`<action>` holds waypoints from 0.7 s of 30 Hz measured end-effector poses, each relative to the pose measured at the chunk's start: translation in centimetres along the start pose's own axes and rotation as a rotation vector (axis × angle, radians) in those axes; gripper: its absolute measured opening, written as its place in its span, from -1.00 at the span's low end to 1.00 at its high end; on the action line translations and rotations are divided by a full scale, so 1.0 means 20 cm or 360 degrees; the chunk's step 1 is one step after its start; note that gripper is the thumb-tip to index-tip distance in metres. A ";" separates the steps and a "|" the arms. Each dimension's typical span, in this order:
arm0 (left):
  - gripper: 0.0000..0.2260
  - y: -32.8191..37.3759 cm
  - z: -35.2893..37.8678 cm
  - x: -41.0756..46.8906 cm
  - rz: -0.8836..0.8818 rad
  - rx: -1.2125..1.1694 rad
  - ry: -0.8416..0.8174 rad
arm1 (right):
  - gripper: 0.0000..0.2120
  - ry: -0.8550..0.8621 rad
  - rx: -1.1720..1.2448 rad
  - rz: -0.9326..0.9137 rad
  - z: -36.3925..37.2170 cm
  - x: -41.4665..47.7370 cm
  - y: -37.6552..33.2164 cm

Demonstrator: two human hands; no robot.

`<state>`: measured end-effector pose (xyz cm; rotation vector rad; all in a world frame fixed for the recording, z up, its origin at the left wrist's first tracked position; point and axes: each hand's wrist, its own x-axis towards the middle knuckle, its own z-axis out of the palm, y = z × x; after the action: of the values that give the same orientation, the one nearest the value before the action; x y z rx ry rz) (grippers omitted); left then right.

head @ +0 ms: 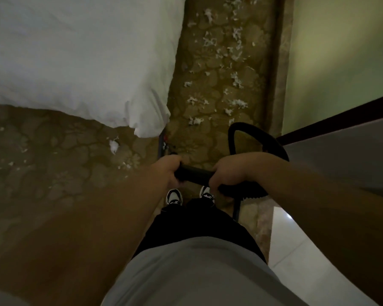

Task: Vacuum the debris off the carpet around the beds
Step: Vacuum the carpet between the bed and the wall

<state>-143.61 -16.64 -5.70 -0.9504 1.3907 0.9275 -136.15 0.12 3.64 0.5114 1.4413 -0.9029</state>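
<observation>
Nearest the camera are a grey shirt [186,272] and dark trousers [199,219], with two black-and-white shoes [174,196] standing on the carpet [208,140]. Just above the shoes, both hands are curled round a black vacuum handle [195,176] held crosswise. The left hand [168,173] grips its left end and the right hand [226,173] grips its right end. A black hose [232,133] arcs up and round behind the right hand. A thin metal wand [161,144] runs from the left hand toward the bed corner, where its far end is hidden. To the lower right lies a pale tiled floor [296,239].

White debris [217,43] is scattered thickly over the patterned brown carpet in the strip between the bed [75,51] and the green wall [341,51]. A few more bits lie left of the hands, below the bed's white cover.
</observation>
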 end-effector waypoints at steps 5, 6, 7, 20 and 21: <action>-0.82 -0.10 -0.19 0.03 -0.0010 -0.0311 0.0028 | -0.78 -0.0061 -0.0578 -0.0109 0.02 -0.02 -0.28; -0.80 -0.13 -0.23 0.04 -0.0009 -0.0359 0.0025 | -0.77 -0.0092 -0.0697 -0.0108 0.04 -0.03 -0.33; -0.78 -0.16 -0.27 0.04 0.0004 -0.0387 0.0041 | -0.79 -0.0098 -0.0827 -0.0107 0.05 -0.04 -0.39; -0.89 -0.41 -0.81 0.23 -0.0219 -0.0500 0.0103 | -0.78 0.0444 -0.2067 -0.0452 0.63 0.20 -0.89; -0.84 -0.40 -0.86 0.25 -0.0220 -0.0476 0.0155 | -0.77 0.0438 -0.2078 -0.0433 0.67 0.23 -0.93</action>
<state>-142.42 -35.60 -10.21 -1.3152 1.2694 1.0123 -142.83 -22.15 4.50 -0.5729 2.0249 0.0547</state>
